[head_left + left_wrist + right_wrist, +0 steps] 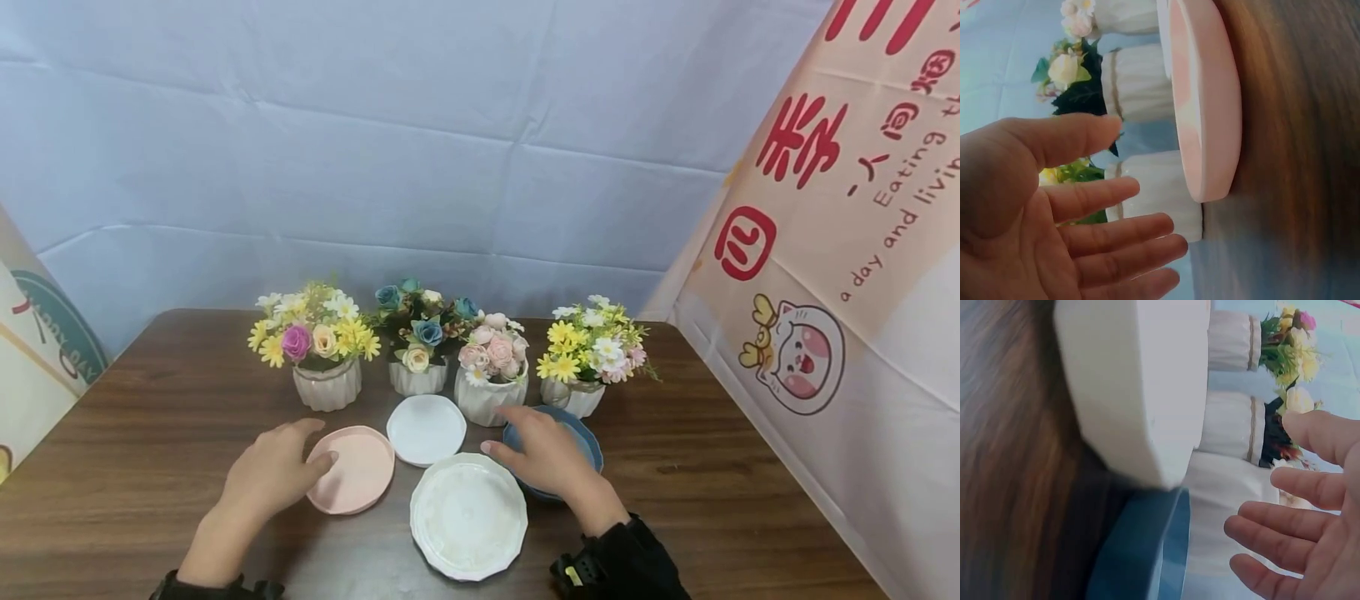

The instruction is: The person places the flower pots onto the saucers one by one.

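Observation:
My left hand (273,467) hovers at the left side of a pink plate (360,471), fingers extended and holding nothing. In the left wrist view its spread fingers stand apart from the rim of that plate. Over a blue plate (581,437) reaches my right hand (543,450), its fingers loosely straight and nothing in them; it hides part of that plate. A cream plate with a scalloped edge (468,517) lies front and centre, its rim close to the blue plate. Behind it is a small white plate (426,429).
Along the back stand several white ribbed pots of artificial flowers: yellow and purple (327,387), blue (417,377), pink (487,396), and yellow and white (573,396). Under everything is a brown wooden table (712,517). A pale cloth (375,167) hangs behind, and a printed cloth (817,275) at right.

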`<state>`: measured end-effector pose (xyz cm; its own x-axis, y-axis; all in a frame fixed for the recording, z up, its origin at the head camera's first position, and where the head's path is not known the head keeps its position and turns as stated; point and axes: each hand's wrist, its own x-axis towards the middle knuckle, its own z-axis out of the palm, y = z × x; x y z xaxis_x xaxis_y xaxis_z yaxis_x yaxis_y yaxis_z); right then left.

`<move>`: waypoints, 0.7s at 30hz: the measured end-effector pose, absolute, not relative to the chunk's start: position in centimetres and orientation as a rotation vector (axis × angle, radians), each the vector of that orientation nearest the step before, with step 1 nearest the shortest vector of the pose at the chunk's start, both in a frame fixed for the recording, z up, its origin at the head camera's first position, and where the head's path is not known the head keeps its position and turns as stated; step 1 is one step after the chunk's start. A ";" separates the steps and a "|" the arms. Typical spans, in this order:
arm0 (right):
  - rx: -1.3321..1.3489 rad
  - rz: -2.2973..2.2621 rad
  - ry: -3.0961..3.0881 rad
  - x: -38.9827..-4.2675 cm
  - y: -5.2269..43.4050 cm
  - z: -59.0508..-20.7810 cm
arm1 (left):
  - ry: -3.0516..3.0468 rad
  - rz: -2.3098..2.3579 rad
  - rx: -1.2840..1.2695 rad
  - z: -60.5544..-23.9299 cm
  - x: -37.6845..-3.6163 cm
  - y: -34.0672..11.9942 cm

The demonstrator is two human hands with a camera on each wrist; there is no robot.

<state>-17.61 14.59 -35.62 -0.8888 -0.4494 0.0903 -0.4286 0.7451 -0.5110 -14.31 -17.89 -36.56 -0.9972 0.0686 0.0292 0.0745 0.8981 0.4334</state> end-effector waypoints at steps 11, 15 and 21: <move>-0.808 -1.084 2.639 -18.7 12.4 -36.4 | -3.105 -0.828 0.031 -36.9 -14.7 -18.8; -0.838 -1.142 2.546 -19.1 11.4 -36.6 | -3.100 -0.847 0.021 -37.3 -14.9 -19.2; -0.890 -1.204 2.460 -19.8 9.8 -36.2 | -3.110 -0.925 0.045 -37.7 -15.1 -19.5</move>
<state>-19.82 9.75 -36.17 -0.7779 -0.6276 0.0328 -0.4110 0.4686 -0.7820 -15.12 -19.49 -37.70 -0.9943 0.0029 -0.1065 -0.0558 0.8374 0.5437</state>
